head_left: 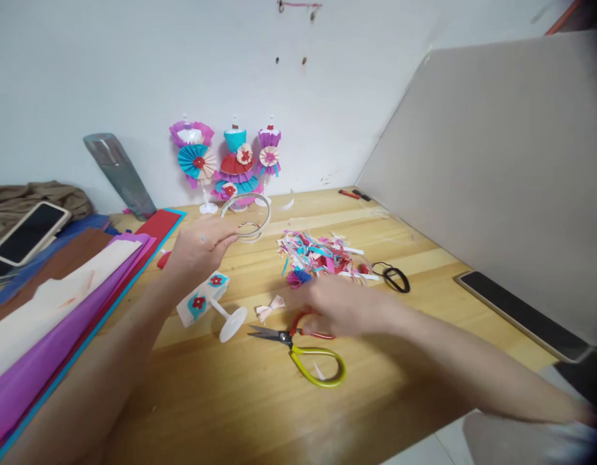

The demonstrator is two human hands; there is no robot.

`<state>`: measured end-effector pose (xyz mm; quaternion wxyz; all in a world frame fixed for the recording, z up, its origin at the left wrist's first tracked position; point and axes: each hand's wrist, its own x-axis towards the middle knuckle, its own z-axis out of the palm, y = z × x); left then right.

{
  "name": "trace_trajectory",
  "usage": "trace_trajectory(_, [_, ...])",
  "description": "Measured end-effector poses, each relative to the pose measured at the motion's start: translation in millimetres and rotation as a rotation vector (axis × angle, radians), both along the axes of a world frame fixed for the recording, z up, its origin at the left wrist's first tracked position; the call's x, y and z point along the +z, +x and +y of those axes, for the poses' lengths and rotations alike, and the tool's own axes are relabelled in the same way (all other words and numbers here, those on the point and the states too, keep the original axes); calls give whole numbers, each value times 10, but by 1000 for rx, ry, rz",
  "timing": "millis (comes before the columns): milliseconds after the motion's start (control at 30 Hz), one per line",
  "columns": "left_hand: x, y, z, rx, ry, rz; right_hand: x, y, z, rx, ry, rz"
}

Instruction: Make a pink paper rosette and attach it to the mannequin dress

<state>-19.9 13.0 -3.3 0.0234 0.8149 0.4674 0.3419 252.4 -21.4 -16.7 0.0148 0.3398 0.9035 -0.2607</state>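
Note:
My left hand [199, 248] is raised over the wooden table [259, 400], its fingers pinched on a clear roll of tape [246, 216]. Below it lies a small paper-dress mannequin [206, 303] tipped on its side, its white stand [232, 323] pointing right. My right hand [339, 307] hovers low, blurred by motion, just above the scissors [303, 349] with red and yellow handles. A small pink paper bow [270, 309] lies left of that hand. Whether the right fingers are apart or closed is smeared.
A pile of paper scraps [322, 255] and a black hair tie [395, 278] lie behind my right hand. Three paper-dress mannequins [233, 165] stand at the wall. Stacked coloured paper sheets [60, 303], a phone [30, 232], a grey bottle [119, 174] sit left; a tablet [518, 313] right.

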Motion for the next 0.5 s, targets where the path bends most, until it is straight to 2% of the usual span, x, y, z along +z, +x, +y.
trace_trajectory(67, [-38,-6,21,-2,73,98,-133,-23,-229,36,24,-111])
trace_trajectory(133, [-83,-13,47,-15,169,178,-248,-30,-377,-9,41,-183])
trace_trajectory(233, [-147,-25,81,-40,323,260,-354,-16,-482,-16,72,-211])
trace_trajectory(300, [-175,-32,93,-45,370,279,-387,8,-515,-2,111,-178])
trace_trajectory(400, [-185,-30,92,-28,318,215,-393,87,-544,-48,80,-48])
trace_trajectory(500, [-161,6,69,23,117,-3,-353,220,-536,-165,-116,136])
